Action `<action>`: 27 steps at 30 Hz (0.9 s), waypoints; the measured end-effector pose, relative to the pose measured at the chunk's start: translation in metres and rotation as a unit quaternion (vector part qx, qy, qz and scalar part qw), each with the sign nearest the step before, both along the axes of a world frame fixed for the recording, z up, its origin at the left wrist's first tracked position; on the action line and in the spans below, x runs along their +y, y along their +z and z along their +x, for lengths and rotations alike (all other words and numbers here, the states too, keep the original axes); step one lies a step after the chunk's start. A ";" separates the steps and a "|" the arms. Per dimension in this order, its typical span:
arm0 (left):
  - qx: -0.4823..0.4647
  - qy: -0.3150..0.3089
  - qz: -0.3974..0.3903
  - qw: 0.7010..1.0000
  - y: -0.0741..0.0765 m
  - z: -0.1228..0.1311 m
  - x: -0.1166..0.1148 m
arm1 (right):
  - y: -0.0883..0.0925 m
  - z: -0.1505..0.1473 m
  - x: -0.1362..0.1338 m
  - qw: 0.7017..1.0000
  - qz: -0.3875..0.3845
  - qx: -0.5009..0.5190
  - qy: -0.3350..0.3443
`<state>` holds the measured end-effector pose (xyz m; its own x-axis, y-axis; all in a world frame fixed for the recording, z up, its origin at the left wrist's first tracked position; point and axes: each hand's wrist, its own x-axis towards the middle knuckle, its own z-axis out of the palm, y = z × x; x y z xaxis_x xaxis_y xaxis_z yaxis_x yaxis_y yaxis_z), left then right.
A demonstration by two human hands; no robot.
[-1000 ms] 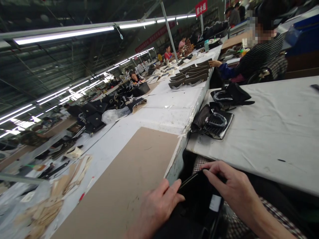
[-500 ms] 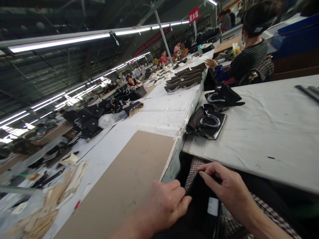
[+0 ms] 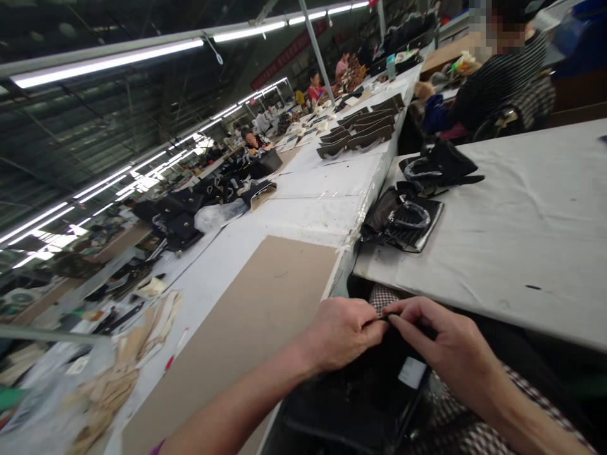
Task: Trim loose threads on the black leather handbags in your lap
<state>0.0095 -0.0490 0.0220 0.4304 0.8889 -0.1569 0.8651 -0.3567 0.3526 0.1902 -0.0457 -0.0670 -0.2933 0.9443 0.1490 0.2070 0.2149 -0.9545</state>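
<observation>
A black bag piece [image 3: 365,392] with a white label lies on my lap, below the table edge. My left hand [image 3: 344,332] is closed and pinches its top edge. My right hand [image 3: 441,344] is also closed, pinching the same edge right beside the left, so that the fingertips of both hands meet. What sits exactly between the fingertips is too small to make out.
A brown board [image 3: 256,322] lies on the long white bench [image 3: 313,208] in front of me. Black bag parts [image 3: 403,221] sit on the grey table [image 3: 521,215] at right. Tan cut pieces [image 3: 118,373] lie left. A seated person [image 3: 488,95] works farther back.
My left hand has moved right and up along the black piece's edge until it meets my right hand. The view has tilted a little.
</observation>
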 end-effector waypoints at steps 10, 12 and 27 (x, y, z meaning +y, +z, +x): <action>-0.164 0.333 -0.148 0.917 0.018 -0.030 -0.073 | -0.009 0.009 0.003 0.998 -0.055 0.011 -0.033; -0.167 0.349 -0.096 0.917 0.010 -0.028 -0.084 | -0.009 0.009 0.003 0.998 -0.054 0.009 -0.035; -0.032 0.050 0.044 0.997 0.011 -0.041 -0.063 | -0.001 0.001 0.005 1.000 -0.004 0.020 0.006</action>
